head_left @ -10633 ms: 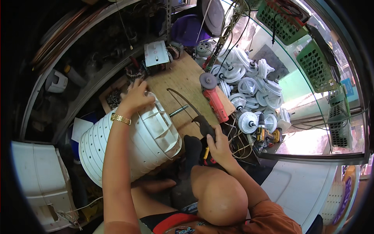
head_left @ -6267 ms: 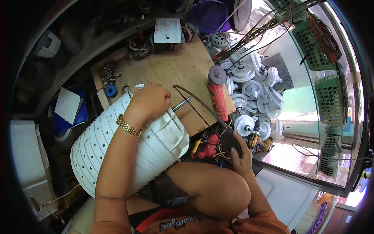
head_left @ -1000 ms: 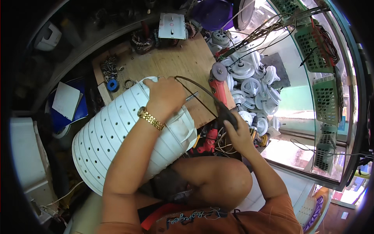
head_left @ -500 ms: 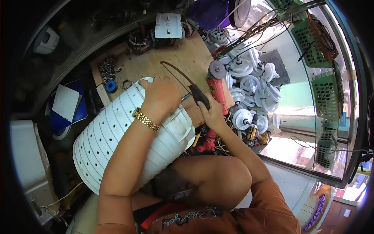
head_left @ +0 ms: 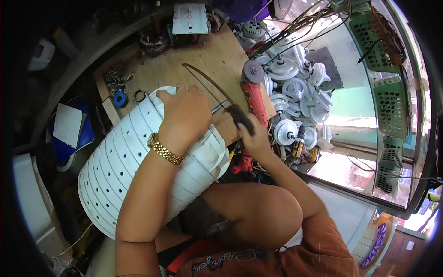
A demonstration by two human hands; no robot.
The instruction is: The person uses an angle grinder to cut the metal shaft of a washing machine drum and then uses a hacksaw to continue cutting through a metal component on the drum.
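Workbench (head_left: 221,51), hacksaw (head_left: 237,115) in right hand (head_left: 258,144) — farther forward than a second ago — left hand (head_left: 187,113) on drum (head_left: 113,168), grip unclear

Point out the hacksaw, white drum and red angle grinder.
Hacksaw (head_left: 238,117): head view, on its dark handle.
White drum (head_left: 122,164): head view, on its perforated side wall, left of the forearm.
Red angle grinder (head_left: 255,100): head view, on its red body.

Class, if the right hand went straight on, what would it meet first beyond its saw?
Probably the metal shaft jutting from the white drum, though its depth against the right hand is unclear.
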